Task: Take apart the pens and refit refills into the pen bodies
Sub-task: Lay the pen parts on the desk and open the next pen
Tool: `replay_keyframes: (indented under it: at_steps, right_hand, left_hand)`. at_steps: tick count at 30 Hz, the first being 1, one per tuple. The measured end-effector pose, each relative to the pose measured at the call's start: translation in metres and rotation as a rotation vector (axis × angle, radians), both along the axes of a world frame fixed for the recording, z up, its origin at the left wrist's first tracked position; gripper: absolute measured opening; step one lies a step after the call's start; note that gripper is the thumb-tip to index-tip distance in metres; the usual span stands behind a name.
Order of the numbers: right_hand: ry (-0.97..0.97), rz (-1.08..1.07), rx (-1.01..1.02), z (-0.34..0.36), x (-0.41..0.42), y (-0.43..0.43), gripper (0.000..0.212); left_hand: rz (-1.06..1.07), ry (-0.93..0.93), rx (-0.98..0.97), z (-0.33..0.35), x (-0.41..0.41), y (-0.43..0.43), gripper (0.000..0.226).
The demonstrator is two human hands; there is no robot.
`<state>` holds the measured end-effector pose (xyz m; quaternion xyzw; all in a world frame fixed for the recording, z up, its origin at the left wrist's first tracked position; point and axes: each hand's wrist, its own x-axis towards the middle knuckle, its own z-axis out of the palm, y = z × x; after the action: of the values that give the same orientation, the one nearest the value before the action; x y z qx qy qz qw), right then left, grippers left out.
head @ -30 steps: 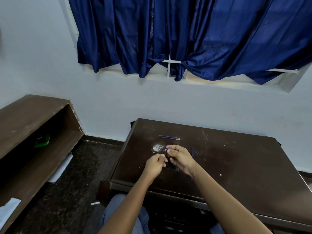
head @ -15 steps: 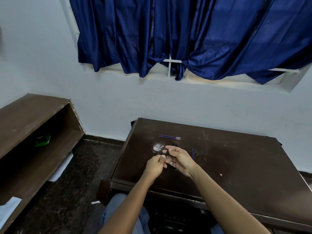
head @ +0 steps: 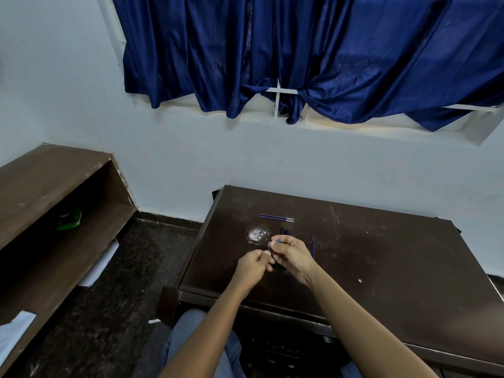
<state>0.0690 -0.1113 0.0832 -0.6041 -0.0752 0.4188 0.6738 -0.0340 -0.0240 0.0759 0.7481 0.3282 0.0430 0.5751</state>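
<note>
Both hands meet above the near left part of the dark wooden table [head: 381, 268]. My right hand [head: 293, 253] pinches a thin blue refill [head: 277, 241] whose tip shows between its fingers. My left hand [head: 252, 264] is closed around a dark pen body, mostly hidden by the fingers, and touches the right hand. Two blue refills [head: 276, 217] lie side by side farther back on the table. A single blue refill [head: 313, 245] lies just right of my right hand. Small dark pen parts [head: 285, 231] sit behind the hands.
A shiny round patch [head: 257, 235] marks the table behind my left hand. A brown shelf unit [head: 54, 214] stands at the left with a green object [head: 69, 219] inside. Blue curtains [head: 300, 55] hang over the window on the wall behind the table.
The hands stay together over the same spot. The blue refill tip shows again at my right fingertips, after being hidden half a second ago.
</note>
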Motion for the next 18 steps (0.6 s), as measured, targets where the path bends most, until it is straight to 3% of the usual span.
replay_keyframes:
  at_steps: [3, 6, 11, 18]
  right_hand:
    - [0.112, -0.001, 0.063, 0.0, 0.005, 0.003, 0.025]
    - [0.073, 0.063, 0.002, -0.004, 0.004, 0.006, 0.007]
    - [-0.004, 0.09, -0.076, -0.017, 0.007, 0.007, 0.004]
    - [0.142, -0.009, -0.049, -0.025, 0.019, 0.016, 0.033]
  left_hand:
    - [0.001, 0.0, -0.009, -0.003, 0.0, 0.003, 0.031]
    - [0.004, 0.004, -0.01, -0.007, 0.001, 0.006, 0.028]
    - [0.015, 0.026, -0.036, -0.016, 0.004, 0.007, 0.028]
    - [0.022, 0.072, -0.074, -0.023, 0.014, 0.014, 0.024]
